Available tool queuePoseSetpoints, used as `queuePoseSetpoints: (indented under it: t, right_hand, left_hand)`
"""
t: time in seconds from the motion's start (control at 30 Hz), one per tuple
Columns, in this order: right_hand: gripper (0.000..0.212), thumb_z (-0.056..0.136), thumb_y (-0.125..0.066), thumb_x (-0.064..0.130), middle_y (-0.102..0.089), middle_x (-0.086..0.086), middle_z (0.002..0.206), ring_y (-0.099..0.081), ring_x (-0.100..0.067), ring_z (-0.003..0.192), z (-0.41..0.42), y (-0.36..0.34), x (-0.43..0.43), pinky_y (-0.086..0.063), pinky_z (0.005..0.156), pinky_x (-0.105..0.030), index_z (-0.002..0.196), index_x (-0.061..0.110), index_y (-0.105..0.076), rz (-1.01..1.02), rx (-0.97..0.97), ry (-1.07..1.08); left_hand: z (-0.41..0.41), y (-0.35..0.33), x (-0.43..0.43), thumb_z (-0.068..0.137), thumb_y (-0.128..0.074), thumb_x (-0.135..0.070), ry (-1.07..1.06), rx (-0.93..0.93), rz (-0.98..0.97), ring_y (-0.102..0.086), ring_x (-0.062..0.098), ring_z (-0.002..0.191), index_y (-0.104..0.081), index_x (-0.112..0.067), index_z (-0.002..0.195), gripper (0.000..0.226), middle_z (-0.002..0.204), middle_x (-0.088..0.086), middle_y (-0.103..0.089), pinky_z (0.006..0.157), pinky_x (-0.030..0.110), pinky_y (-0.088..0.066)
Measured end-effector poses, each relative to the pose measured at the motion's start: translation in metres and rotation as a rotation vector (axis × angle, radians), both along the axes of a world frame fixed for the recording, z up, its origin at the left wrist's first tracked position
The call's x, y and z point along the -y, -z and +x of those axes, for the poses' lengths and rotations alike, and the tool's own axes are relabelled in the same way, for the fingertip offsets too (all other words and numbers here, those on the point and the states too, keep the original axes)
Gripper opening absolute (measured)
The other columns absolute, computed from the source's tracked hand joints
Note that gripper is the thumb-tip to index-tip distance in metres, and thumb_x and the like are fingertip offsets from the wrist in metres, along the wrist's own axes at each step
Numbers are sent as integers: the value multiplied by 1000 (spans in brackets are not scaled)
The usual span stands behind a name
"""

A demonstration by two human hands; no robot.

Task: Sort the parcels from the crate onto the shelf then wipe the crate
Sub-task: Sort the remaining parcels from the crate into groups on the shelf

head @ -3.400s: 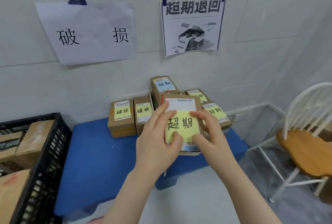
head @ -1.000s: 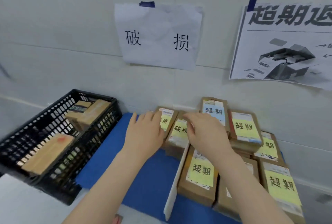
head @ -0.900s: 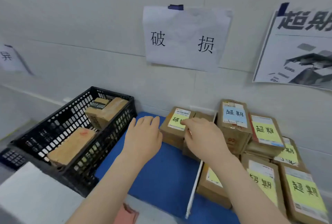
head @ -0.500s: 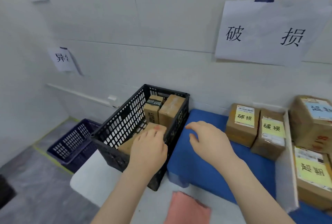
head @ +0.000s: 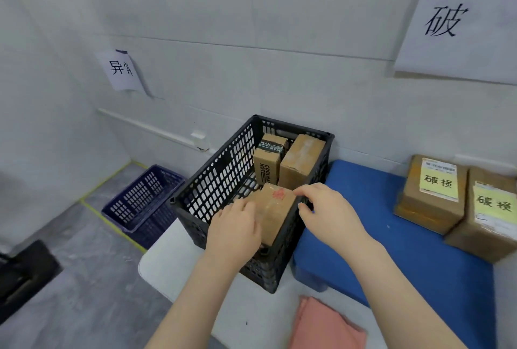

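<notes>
Probably a parcel sorting room: wall signs (head: 458, 18), labelled parcels (head: 432, 195)

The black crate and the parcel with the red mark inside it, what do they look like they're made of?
The black crate looks like moulded plastic: matt, stiff walls pierced by a regular grid of slots. The parcel with the red mark looks like brown cardboard, with a glossy strip on top that is probably clear tape.

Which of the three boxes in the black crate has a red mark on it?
The nearest box, between both hands; the two behind it show no red mark.

Head view: high, angled down, near crate (head: 223, 181).
</notes>
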State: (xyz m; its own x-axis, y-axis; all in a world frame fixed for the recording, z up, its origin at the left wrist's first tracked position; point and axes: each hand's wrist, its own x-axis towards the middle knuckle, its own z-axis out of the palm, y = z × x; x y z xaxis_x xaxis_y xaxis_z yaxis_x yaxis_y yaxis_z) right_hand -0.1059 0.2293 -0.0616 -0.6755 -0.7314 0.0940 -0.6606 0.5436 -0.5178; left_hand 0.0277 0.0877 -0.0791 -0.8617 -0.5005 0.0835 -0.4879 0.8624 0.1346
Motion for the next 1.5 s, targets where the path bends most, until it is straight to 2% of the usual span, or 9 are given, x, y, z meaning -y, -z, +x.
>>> queuePoseSetpoints:
  t: [0.2,0.37,0.53,0.73,0.9,1.1,1.2,1.37,1.5]
  right_hand:
    - [41,92,-42,12,-56,8,121,-58,-14,106,-1,17,38,-52,87,-31,122,33,-58,-14,211,15]
    - [49,90,-42,8,-35,-1,149,-46,-24,125,13,46,80,-43,101,-31,136,23,-48,147,203,87]
    - [43,88,-43,5,-31,-2,146,-43,-29,120,26,66,107,-42,100,-32,127,20,-53,135,182,241]
    - [50,89,-42,-4,-43,12,134,-43,-1,116,20,59,129,-29,85,4,125,27,-57,-148,252,342]
    - [50,91,-45,7,-49,2,138,-48,-17,124,21,65,137,-40,92,-23,138,25,-44,-126,442,452]
    - [55,90,-41,-4,-48,5,139,-48,-10,124,29,81,160,-40,86,-12,131,29,-54,-134,523,333]
    - [52,90,-46,-3,-48,7,139,-44,-9,128,26,86,161,-37,91,-9,132,27,-55,-102,539,273]
    - [50,85,-53,1,-47,4,140,-40,-12,131,16,88,150,-33,101,-19,128,27,-59,-108,440,369]
    - [68,81,-69,18,-23,1,153,-26,-14,139,23,91,156,-24,105,-18,143,24,-42,-6,503,206]
  left_hand:
    - [-15,22,34,95,-36,-27,28,26,51,-56,22,101,-53,-17,119,32,110,-1,-57,80,34,-44]
    - [-25,56,72,98,-35,-29,244,78,233,-46,23,126,-34,-27,146,48,149,-2,-36,100,40,-42]
    - [-23,82,96,100,-26,-39,425,148,311,-30,27,141,1,-44,150,58,161,-7,-13,109,45,-35]
    - [-38,84,126,99,-26,-35,348,99,212,-49,25,125,1,-29,154,62,154,-2,-30,91,41,-49]
    - [-50,78,157,101,-23,-31,259,163,347,-56,27,107,2,-25,154,59,148,4,-35,84,42,-50]
    - [-48,73,181,101,-29,-33,161,22,757,-49,19,122,-13,-34,153,55,147,4,-38,102,36,-41]
    - [-44,73,182,100,-35,-40,169,-23,845,-44,11,122,-17,-38,152,55,147,1,-36,92,25,-39]
    - [-37,78,189,98,-41,-17,178,-25,903,-59,13,108,-10,-38,151,65,138,0,-47,87,42,-54]
    - [-36,86,188,94,-47,-10,227,-16,865,-50,1,108,0,-39,153,80,153,3,-25,78,18,-51]
